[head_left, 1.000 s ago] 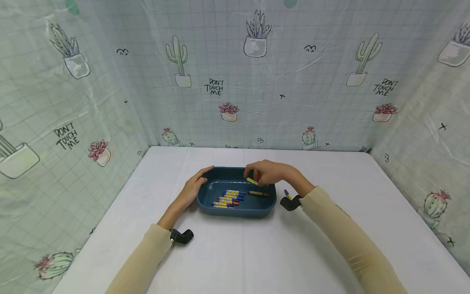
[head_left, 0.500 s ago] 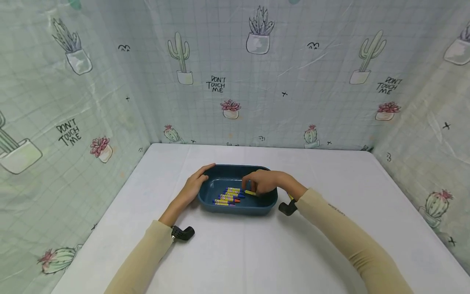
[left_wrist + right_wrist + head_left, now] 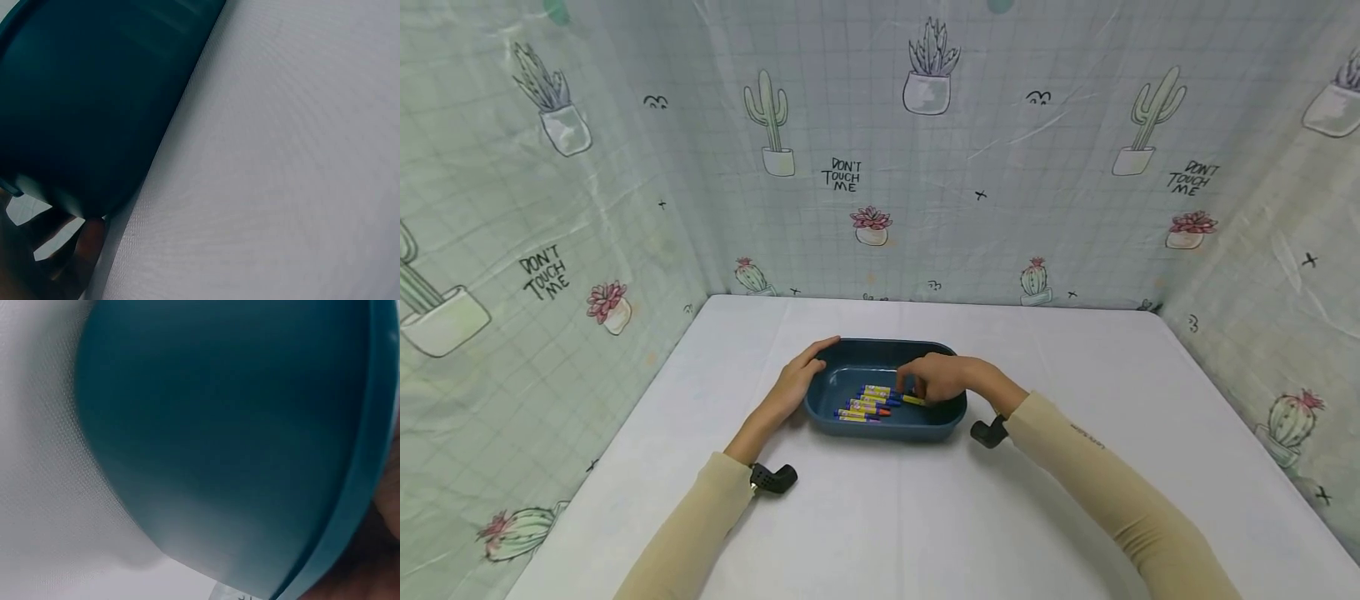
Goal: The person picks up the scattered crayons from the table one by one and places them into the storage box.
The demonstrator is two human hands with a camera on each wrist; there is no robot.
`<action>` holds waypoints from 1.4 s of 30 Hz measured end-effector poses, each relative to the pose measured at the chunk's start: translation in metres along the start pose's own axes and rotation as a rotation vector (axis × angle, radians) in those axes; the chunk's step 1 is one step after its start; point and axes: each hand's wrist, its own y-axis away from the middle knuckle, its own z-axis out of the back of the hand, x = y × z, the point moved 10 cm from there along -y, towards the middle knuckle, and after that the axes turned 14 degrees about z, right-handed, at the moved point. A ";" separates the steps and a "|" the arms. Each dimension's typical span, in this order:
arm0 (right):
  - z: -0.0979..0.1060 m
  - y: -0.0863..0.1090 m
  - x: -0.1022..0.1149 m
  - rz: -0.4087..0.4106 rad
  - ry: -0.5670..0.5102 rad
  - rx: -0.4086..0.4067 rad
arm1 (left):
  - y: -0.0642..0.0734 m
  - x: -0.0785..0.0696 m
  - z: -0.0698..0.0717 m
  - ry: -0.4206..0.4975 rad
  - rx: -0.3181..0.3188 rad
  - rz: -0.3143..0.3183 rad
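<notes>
A dark teal rectangular tray (image 3: 880, 433) with rounded corners sits on the table, with several crayons (image 3: 867, 405) in yellow wrappers lying side by side in its left half. My left hand (image 3: 792, 385) grips the tray's left end, thumb over the rim and fingers along the outside; those fingers (image 3: 90, 240) show against the wall in the left wrist view. Inside the right half, my right hand (image 3: 936, 377) is low, its bent finger and thumb pinching a yellow-wrapped crayon (image 3: 913, 401) beside the row. The right wrist view shows mostly the tray's outer wall (image 3: 219, 444), with part of the hand beyond the rim.
A white cloth covers the table (image 3: 865, 517). Behind it and at both sides hangs a cactus-printed curtain (image 3: 880, 150). Black wrist cameras sit on both wrists, the right one (image 3: 989, 432) close to the tray's right end.
My right hand has lowered the crayon from above the tray's back right down towards its floor, beside the row. The left hand keeps its place on the rim.
</notes>
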 end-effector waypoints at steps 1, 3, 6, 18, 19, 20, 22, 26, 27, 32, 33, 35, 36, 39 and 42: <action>0.000 0.000 0.000 -0.004 -0.003 -0.002 | 0.000 0.000 0.000 0.001 0.000 -0.002; 0.000 0.000 0.000 -0.009 -0.008 -0.004 | 0.001 0.000 0.001 0.000 -0.001 -0.004; -0.001 0.000 0.001 -0.013 -0.007 -0.006 | 0.001 0.000 0.001 -0.001 0.000 -0.006; -0.004 0.005 0.006 -0.034 0.102 -0.042 | -0.003 0.002 0.000 -0.005 -0.001 -0.006; -0.004 0.005 0.006 -0.037 0.104 -0.048 | -0.002 0.002 0.000 -0.003 0.001 -0.006; -0.004 0.005 0.006 -0.039 0.108 -0.053 | -0.002 0.002 0.000 0.000 0.003 -0.008; -0.004 0.006 0.006 -0.041 0.112 -0.063 | -0.002 0.001 0.000 0.010 0.006 -0.004; -0.003 0.006 0.006 -0.037 0.130 -0.075 | -0.001 0.001 0.000 0.017 0.007 0.001; -0.003 0.007 0.007 -0.034 0.129 -0.080 | 0.000 0.001 0.000 0.017 0.007 0.003; 0.007 0.015 0.011 -0.010 0.082 -0.134 | -0.002 0.000 -0.001 0.013 0.009 -0.005; 0.009 0.018 0.012 0.001 0.076 -0.148 | -0.002 0.000 -0.001 0.012 0.009 -0.007; 0.016 0.023 0.014 0.036 0.062 -0.182 | -0.002 0.000 -0.001 0.009 0.009 -0.009; 0.019 0.027 0.014 0.052 0.056 -0.197 | -0.002 0.000 -0.001 0.006 0.008 -0.007; 0.031 0.037 0.016 0.095 0.048 -0.259 | -0.002 0.001 0.000 0.000 0.001 0.001; 0.045 0.051 0.015 0.119 0.032 -0.336 | -0.001 0.001 0.000 -0.006 -0.001 0.005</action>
